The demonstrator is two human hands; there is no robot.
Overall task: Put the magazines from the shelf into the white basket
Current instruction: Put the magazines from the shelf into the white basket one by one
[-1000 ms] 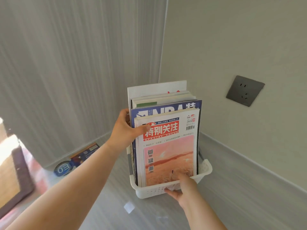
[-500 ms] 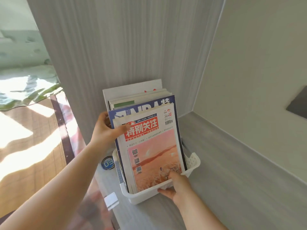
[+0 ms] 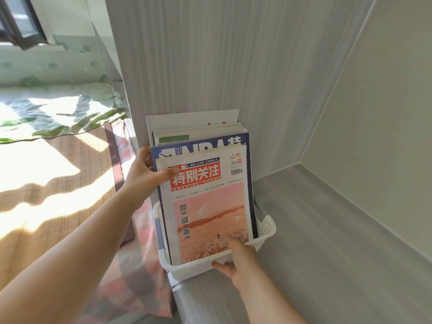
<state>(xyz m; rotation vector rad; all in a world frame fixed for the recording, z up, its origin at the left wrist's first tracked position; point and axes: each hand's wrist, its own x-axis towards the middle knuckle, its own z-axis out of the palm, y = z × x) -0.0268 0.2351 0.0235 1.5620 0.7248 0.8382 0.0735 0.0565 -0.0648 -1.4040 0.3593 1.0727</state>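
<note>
Several magazines (image 3: 205,197) stand upright in a white basket (image 3: 267,226), which sits at the left front corner of a grey shelf board. The front magazine has a red title block and a pink cover picture; behind it is a blue one with large white letters. My left hand (image 3: 146,174) grips the top left edge of the stack, thumb across the front cover. My right hand (image 3: 238,258) holds the basket's front rim, thumb inside against the front cover.
The grey shelf board (image 3: 327,242) runs to the right, closed in by a striped back panel (image 3: 222,66) and a plain side wall (image 3: 385,113). On the left lie a sunlit woven mat (image 3: 46,183), a checked pink cloth (image 3: 131,277) and green-patterned bedding (image 3: 58,106).
The basket with the magazines has moved toward the shelf's left front corner while the view swung left. The wall socket and the items on the lower left have left the view. Both hands keep their grip.
</note>
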